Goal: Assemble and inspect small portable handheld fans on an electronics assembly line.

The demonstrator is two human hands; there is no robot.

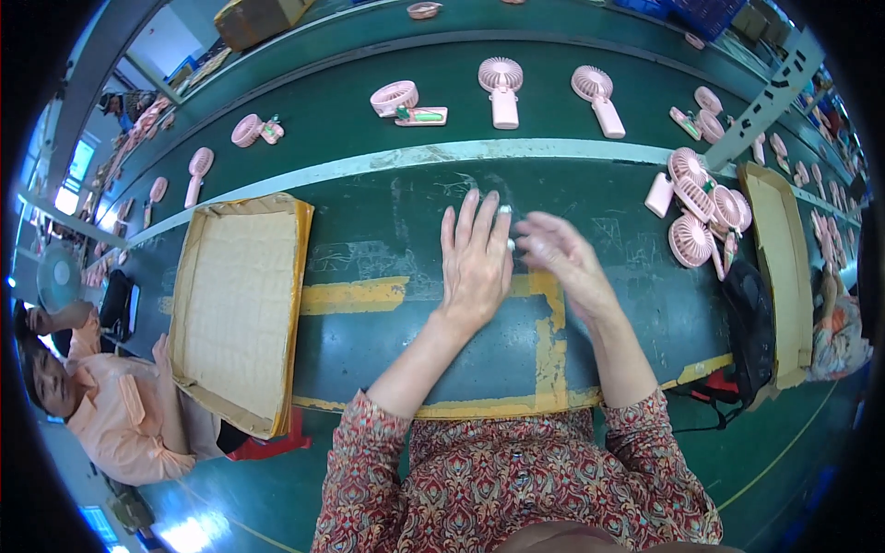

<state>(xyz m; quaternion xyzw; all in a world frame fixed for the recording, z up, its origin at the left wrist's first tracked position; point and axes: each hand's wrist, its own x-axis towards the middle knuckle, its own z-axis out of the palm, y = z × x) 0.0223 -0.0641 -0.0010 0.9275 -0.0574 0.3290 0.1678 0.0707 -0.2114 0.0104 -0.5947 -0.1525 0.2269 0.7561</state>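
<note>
My left hand lies palm down over the green workbench, open, its fingers stretched forward. White wraps show at its index fingertip and by its thumb. Just to the right is my right hand, its fingers loosely bent and somewhat apart, the tips close to the left thumb. Whether the two hands touch is hard to make out. Neither hand holds anything that I can see. Nearest on the right sits a pile of pink handheld fans and fan parts.
A shallow cardboard tray stands at left, another at right beside a black bag. Pink fans, some opened up, lie along the green conveyor beyond a pale rail. A metal post rises at right. A co-worker sits at left.
</note>
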